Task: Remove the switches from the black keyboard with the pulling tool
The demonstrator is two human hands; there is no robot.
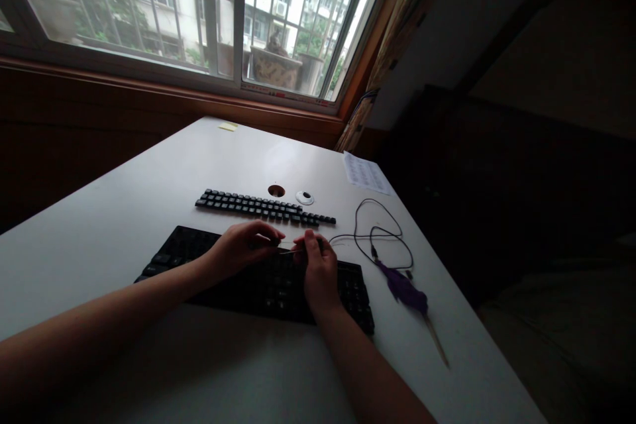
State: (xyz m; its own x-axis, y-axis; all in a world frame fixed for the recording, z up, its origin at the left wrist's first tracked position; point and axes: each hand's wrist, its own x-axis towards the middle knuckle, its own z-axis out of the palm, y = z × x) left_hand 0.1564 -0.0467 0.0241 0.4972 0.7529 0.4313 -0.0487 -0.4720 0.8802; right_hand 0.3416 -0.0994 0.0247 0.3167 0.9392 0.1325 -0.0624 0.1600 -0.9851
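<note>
nearest me, the black keyboard (283,295) lay on the worktop (233,371) beneath both my hands, its long axis running left to right. my right grip (320,268) pinched a thin wire piece (287,252) that pointed leftward above the keys, roughly along the keyboard's length. my left grip (243,245) was at its other end, thumb and fingers curled close; in that dim light i couldn't tell whether they pinched anything. beyond my fingertips, the loose keycaps (253,205) sat in rows slanting much like the keyboard, and behind those was a round hole (276,191).
</note>
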